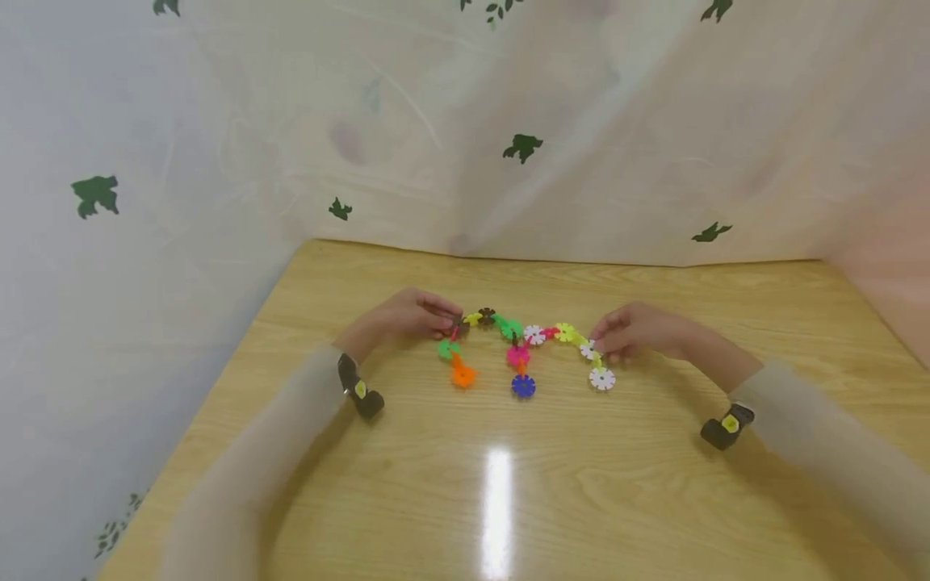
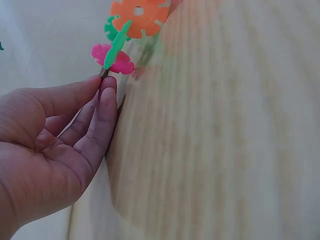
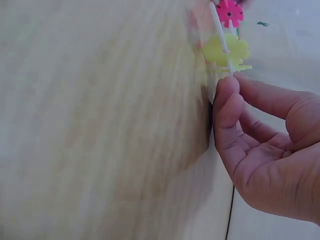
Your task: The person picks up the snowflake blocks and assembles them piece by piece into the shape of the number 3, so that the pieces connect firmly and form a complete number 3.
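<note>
A chain of colourful notched plastic discs point(image 1: 512, 330) runs left to right in the head view, with short branches hanging toward the near side. My left hand point(image 1: 416, 315) pinches a dark brown disc at the chain's left end between thumb and fingers. Below it hang a green disc point(image 1: 448, 349) and an orange disc point(image 1: 463, 376). On the right, my right hand point(image 1: 643, 329) pinches a white disc point(image 1: 589, 349), and a second white disc point(image 1: 601, 378) hangs under it. The middle branch carries a pink disc point(image 1: 518, 356) and a blue disc point(image 1: 523, 386). Fingertips partly cover both gripped discs.
The chain is over a wooden table point(image 1: 407, 484), with a bright light reflection on its near part. A pale curtain point(image 1: 407, 161) printed with green leaf shapes stands behind and to the left. Each wrist wears a dark strapped camera point(image 1: 359, 389).
</note>
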The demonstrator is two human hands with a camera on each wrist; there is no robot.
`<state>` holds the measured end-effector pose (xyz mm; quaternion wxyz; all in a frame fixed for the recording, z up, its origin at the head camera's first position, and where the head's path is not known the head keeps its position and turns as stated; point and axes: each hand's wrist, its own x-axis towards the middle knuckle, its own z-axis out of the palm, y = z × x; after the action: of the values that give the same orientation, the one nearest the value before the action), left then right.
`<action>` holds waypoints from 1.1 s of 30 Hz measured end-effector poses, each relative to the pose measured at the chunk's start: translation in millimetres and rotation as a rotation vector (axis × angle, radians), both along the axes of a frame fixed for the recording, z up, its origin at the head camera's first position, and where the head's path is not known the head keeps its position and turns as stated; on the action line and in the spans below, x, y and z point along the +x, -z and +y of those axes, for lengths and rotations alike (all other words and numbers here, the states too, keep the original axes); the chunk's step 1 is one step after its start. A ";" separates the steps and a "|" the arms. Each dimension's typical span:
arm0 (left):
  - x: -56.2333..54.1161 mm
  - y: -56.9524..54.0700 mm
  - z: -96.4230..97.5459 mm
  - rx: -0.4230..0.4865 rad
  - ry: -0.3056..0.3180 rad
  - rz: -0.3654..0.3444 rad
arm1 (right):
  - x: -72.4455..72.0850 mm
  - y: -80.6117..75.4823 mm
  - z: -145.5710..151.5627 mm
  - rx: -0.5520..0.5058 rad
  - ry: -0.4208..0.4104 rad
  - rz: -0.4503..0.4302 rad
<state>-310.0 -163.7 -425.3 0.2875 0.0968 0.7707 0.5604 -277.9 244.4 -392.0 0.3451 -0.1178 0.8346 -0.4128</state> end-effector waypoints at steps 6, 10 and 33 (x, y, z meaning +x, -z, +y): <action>-17.8 -0.3 2.9 -0.013 0.034 0.021 | 20.0 3.8 -4.0 -0.071 -0.014 -0.063; -25.8 -2.7 7.1 -0.022 0.044 0.060 | 28.6 4.2 -10.0 -0.104 -0.032 -0.097; 24.2 -1.6 -17.1 -0.115 -0.091 0.094 | -10.9 12.1 -7.4 -0.139 -0.251 0.130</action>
<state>-285.8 -180.9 -423.7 0.2305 0.0713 0.8178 0.5225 -288.8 237.0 -404.1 0.3304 -0.2710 0.8033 -0.4148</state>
